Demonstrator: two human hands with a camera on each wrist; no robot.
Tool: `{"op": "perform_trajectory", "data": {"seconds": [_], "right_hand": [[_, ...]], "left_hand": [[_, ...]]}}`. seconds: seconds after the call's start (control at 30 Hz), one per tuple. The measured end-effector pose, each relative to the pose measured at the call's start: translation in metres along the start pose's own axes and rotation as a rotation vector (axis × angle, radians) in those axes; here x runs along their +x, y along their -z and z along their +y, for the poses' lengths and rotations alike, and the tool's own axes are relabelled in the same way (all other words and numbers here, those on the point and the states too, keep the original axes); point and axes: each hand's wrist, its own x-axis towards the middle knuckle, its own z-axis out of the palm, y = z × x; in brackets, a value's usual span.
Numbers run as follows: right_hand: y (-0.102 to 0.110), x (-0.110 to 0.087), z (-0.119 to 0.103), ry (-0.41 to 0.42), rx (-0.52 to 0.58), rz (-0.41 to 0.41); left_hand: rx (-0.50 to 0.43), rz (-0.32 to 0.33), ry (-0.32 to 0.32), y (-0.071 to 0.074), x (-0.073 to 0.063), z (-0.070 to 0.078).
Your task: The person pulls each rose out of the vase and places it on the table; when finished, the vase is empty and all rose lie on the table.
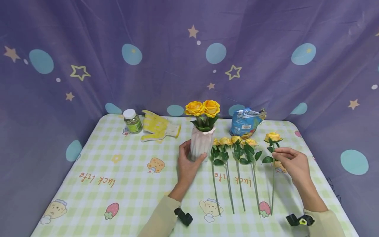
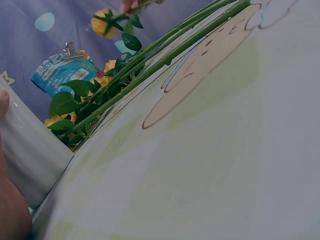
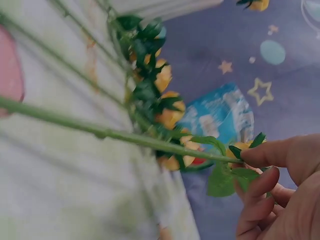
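Note:
My left hand grips the lower part of a white ribbed vase, thumb across its front. Two yellow roses stand in the vase, green leaves at its mouth. At the right, my right hand pinches the stem of a single yellow rose just below its bloom. In the right wrist view that stem runs down toward the table from between thumb and fingers. Several more yellow roses lie side by side between the hands, blooms toward the back, stems toward the front.
Behind the lying roses stands a blue snack bag, closed with a metal clip. A jar with a white lid and a yellow-and-white glove are at the back left. A purple curtain hangs behind the checked tablecloth.

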Motion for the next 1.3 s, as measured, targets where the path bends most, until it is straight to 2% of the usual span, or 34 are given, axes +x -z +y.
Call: {"op": "perform_trajectory", "data": {"seconds": [0.23, 0.47, 0.6, 0.8, 1.07, 1.3], "right_hand": [[-0.004, 0.014, 0.023, -0.022, -0.069, -0.063], [-0.009, 0.021, 0.04, -0.066, -0.104, -0.09], [-0.01, 0.023, 0.046, -0.053, -0.118, -0.106], [-0.009, 0.023, 0.048, -0.022, -0.147, -0.119], [-0.005, 0.02, 0.042, -0.018, -0.14, -0.074], [-0.004, 0.014, 0.038, 0.026, -0.171, -0.043]], "left_hand": [[-0.005, -0.005, 0.0, -0.001, 0.0, 0.0], [0.002, -0.007, 0.003, -0.001, 0.0, 0.001], [0.006, -0.006, 0.003, -0.001, -0.001, 0.002], [0.008, 0.001, 0.006, -0.001, 0.0, 0.003], [0.001, -0.008, 0.014, 0.0, 0.0, 0.002], [0.006, -0.007, 0.005, 0.0, 0.0, 0.004]]}}
